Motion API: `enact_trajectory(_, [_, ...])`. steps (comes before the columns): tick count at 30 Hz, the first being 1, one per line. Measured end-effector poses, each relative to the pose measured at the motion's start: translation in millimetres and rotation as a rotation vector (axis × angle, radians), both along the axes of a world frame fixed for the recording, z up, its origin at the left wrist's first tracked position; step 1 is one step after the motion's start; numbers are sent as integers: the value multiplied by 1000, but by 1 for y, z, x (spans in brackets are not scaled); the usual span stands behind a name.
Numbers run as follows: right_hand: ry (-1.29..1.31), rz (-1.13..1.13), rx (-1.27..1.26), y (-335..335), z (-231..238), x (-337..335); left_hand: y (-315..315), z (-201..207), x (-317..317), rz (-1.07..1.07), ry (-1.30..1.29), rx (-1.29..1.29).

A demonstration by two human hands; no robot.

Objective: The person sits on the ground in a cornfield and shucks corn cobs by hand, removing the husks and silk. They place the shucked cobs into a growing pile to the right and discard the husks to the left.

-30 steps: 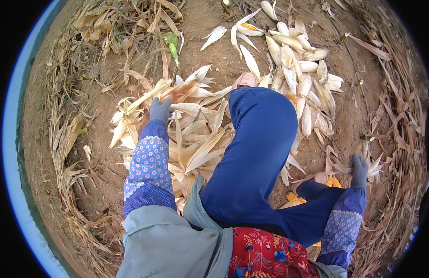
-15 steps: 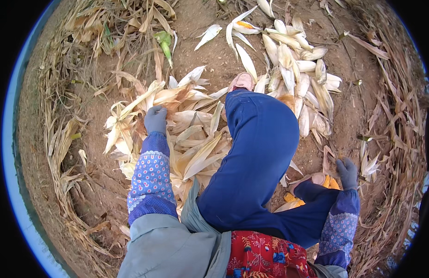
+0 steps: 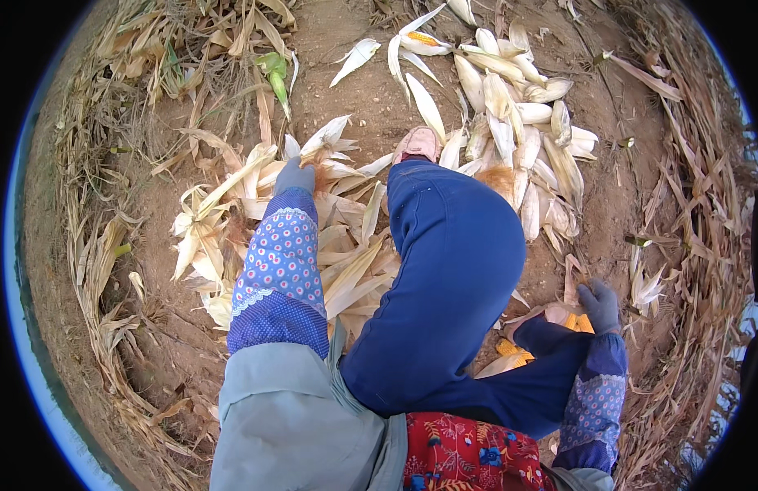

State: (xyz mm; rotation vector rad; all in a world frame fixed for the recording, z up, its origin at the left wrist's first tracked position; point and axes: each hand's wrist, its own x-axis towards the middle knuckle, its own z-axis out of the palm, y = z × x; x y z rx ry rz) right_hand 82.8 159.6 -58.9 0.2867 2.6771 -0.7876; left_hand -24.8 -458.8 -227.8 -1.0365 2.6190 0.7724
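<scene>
My left hand (image 3: 295,176), in a grey glove, reaches into the upper part of a heap of dry corn husks (image 3: 354,274). Its fingers touch pale husks and brown corn silk; their tips are hidden, so I cannot tell whether they grip. Low on the right is my right hand (image 3: 600,305), also gloved in grey, its fingers curled together. What it holds, if anything, is too small to make out. Close by it, husked yellow corn cobs (image 3: 514,353) lie on the ground beside my foot, partly covered by my leg.
Ahead to the right lies a pile of corn ears in pale husks (image 3: 518,139). One partly opened ear (image 3: 424,39) shows yellow kernels. A green husk (image 3: 275,78) lies far left. Dry stalks (image 3: 101,270) line both sides, and short cut stubs (image 3: 638,240) poke from the soil.
My left hand has moved forward and a little right over the husk heap. My right hand stays near the same spot, its fingers still curled. The whole view has shifted slightly.
</scene>
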Motion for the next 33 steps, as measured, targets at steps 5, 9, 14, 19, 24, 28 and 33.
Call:
enact_trajectory(5, [-133, -33, 4, 1, -2, -2, 0, 0, -4, -145, -322, -31])
enact_trajectory(9, [-176, -5, -16, -9, -2, -10, 3, -14, 10, -155, -340, -64])
enact_trajectory(14, [-207, -62, -85, -22, 4, -10, 15, -14, 20, -154, -208, -118])
enact_trajectory(19, [-161, 39, -34, -20, 8, -9, 4, -16, 15, -270, -201, -140])
enact_trajectory(24, [-150, 101, 71, -21, 14, -11, -2, 47, 19, 288, 323, 532])
enact_trajectory(28, [-78, 58, -22, -12, 2, -4, -14, 134, 12, 288, 559, 642])
enact_trajectory(33, [-18, 98, -11, -14, 4, -3, -39, 164, 5, 215, 884, 790])
